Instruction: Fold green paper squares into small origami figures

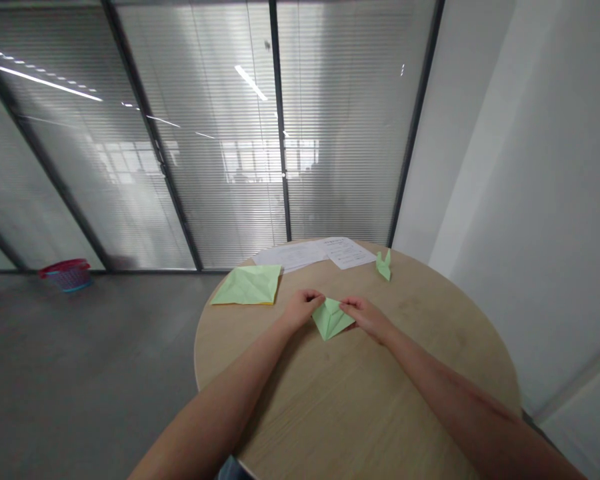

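Observation:
Between my two hands is a folded piece of light green origami paper (330,321), with crease lines running across it and one corner pointing toward me. My left hand (304,308) pinches its upper left edge between thumb and fingers. On the opposite side, my right hand (364,315) grips the right edge, thumb on top and some fingers hidden beneath. Farther back to the right stands a small folded green paper figure (383,265) with two upright points.
A stack of green paper sheets (247,285), yellow at its lower edge, lies at the table's left. Printed white sheets (347,252) overlap along the far edge of the round wooden table (430,347). A red and blue basket (67,275) sits on the floor by the glass partition (230,220).

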{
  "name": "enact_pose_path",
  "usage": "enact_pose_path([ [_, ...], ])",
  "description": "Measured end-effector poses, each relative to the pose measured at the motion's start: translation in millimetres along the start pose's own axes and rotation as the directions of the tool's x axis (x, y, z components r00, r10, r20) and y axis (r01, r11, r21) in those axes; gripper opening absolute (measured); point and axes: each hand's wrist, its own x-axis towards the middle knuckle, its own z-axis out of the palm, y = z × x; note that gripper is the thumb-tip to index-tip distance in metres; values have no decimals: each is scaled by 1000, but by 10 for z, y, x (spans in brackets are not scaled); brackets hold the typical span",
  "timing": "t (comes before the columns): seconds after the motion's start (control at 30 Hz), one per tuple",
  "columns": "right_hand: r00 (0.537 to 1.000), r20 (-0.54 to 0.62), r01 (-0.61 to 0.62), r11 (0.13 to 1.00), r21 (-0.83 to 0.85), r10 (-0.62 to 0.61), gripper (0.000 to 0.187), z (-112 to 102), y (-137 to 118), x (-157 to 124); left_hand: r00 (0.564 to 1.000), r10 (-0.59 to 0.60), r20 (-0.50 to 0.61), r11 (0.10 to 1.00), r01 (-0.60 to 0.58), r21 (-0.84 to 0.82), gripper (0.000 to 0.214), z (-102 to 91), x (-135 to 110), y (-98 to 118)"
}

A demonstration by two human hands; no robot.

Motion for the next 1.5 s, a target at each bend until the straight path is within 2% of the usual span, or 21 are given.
enact_pose_path([
  [0.07, 1000, -11, 4, 1000, -16, -4, 31, -5, 8, 8, 1000, 3, 3, 1000, -3, 4, 32, 1, 0, -3],
  [0.27, 991, -72, 105, 983, -151, -117, 32, -27, 13, 18, 999, -1, 34, 1000, 1, 13, 31, 7, 13, -44],
  [0.53, 986, -99, 122, 987, -100, -132, 32, -16, 1, 21, 999, 11, 49, 1000, -11, 5, 34, -14, 24, -80],
  [0.67, 999, -40, 33, 999, 9, -32, 31, 7, -49, -13, 1000, -6, 16, 1000, 6, 25, 34, -22, 30, -79],
  [0.77, 1000, -25, -5, 1000, 17, 5, 30, 22, -81, -34, 1000, -12, 10, 1000, 12, 14, 35, -24, 35, -80],
  [0.93, 1000, -24, 12, 1000, -10, -12, 31, 7, -41, -8, 1000, 9, 28, 1000, -9, 9, 33, -23, 60, -121],
  [1.17, 991, -66, 102, 969, -224, -120, 33, -36, 58, 65, 990, -16, 138, 1000, 16, 1, 30, -39, 36, -135],
  [1.3, 992, -23, 115, 965, -234, -124, 34, -19, 29, 52, 979, -31, 201, 999, 29, 13, 33, -27, 19, -106],
  [1.5, 993, 47, 119, 961, -251, -111, 34, -8, -48, -5, 983, -6, 186, 999, -1, 36, 38, -5, 24, -83],
])
